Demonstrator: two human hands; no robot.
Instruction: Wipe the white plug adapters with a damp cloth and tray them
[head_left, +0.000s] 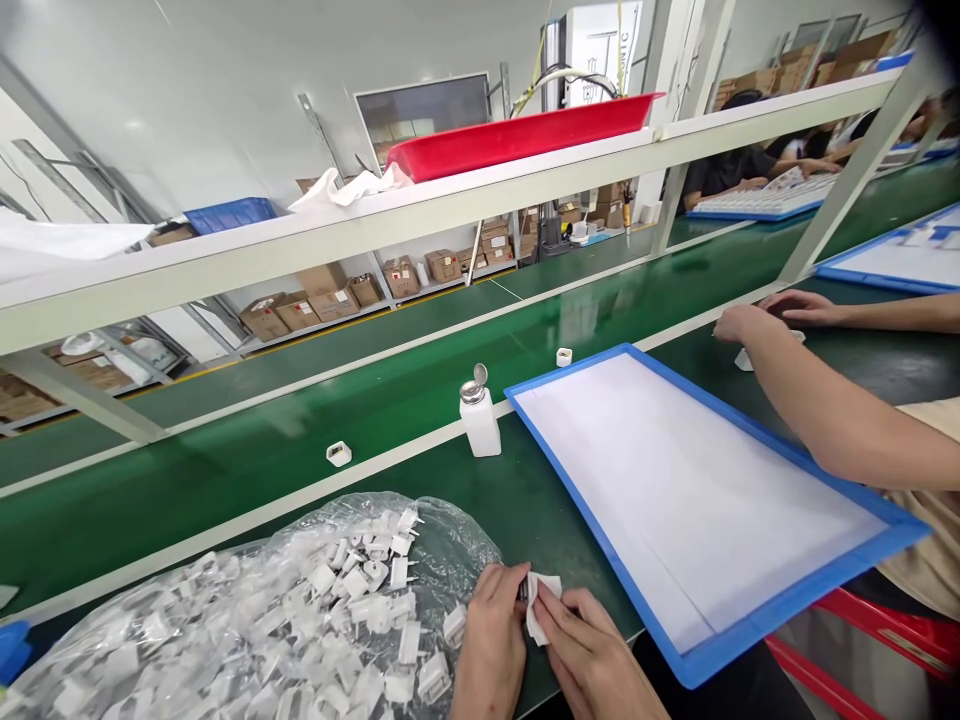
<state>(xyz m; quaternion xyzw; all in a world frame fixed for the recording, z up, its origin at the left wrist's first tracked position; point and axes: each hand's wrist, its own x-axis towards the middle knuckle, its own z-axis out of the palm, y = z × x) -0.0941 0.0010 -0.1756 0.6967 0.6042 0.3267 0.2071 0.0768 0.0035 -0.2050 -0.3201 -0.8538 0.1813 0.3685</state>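
My left hand (491,635) is closed around a small piece, mostly hidden, of which only a dark part shows at the fingertips. Pressed against that piece is a folded white cloth (545,598), pinched in the fingers of my right hand (589,645). Both hands meet at the front edge of the green table. Left of them, a clear plastic bag (450,525) lies open with a heap of white plug pieces (322,580), some with metal pins. A white pump bottle (481,425) with its metal lid raised stands beyond my hands.
To the right lies a blue-rimmed white tray (645,480). Small white pieces (339,454) sit on the green conveyor belt (247,450). A co-worker's hands (765,315) work at the right. Overhead, a shelf (337,235) carries a red tray (525,135).
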